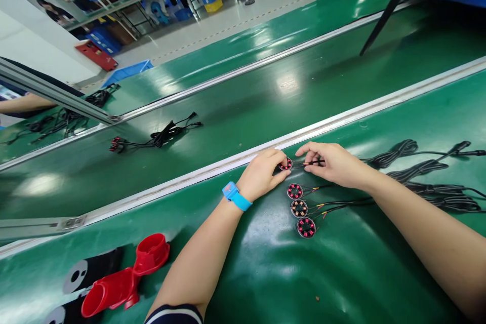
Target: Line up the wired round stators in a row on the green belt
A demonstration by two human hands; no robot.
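My left hand (pixel 261 174), with a blue band at the wrist, is closed on a small round motor stator (pixel 287 164) with red windings. My right hand (pixel 334 164) pinches the black cable (pixel 318 162) that runs from this stator, close to its thin coloured wires. Just below lie more stators in a column: one with red windings (pixel 295 191), one with copper-coloured windings (pixel 299 208) and another red one (pixel 306 227). Their black cables stretch right, passing under my right forearm to bundled coils (pixel 429 167).
Red plastic housings (pixel 114 291) and black parts with grey discs (pixel 93 268) lie at lower left. Across the metal rail (pixel 334 122), a stator with bundled cable (pixel 163 136) rests on the green belt. A metal post (pixel 56 91) stands left. Other people work in the background.
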